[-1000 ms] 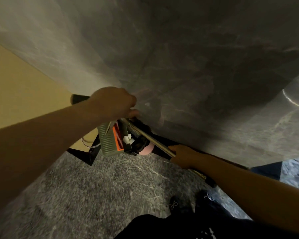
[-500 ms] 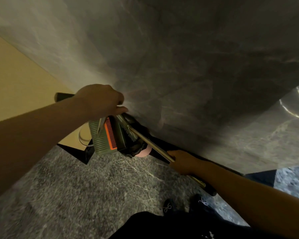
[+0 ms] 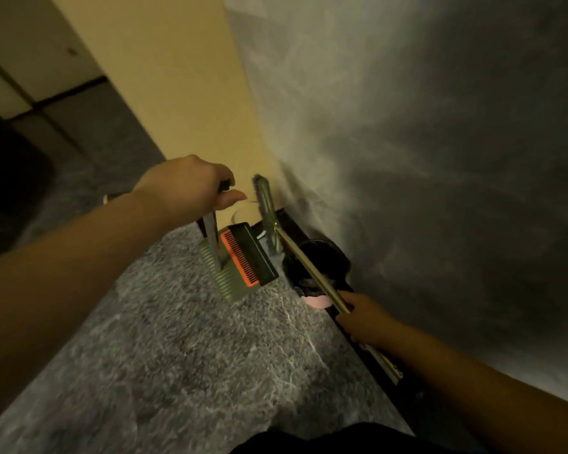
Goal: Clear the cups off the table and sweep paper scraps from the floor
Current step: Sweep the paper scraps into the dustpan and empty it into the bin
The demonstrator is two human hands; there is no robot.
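Right now your left hand is curled in a firm grip around the upright handle of the dustpan, thumb pointing toward the wall. That dustpan sits on the grey speckled floor with its ribbed green pan tilted and an orange comb strip along its dark inner edge. Your right hand wraps its grip around the metal shaft of the broom, low on the pole, near the black skirting. From that hand the shaft runs up and away to the broom head, which is raised beside the yellow wall, just past your left thumb. Under the shaft, between the dustpan and the grey marbled wall, stands a bin with a dark liner; a pink edge shows at its near side. A thin white cable curves on the wall behind the dustpan. You cannot tell whether any paper scraps lie in the pan or on the floor, since the picture is blurred. No cups show in this view.
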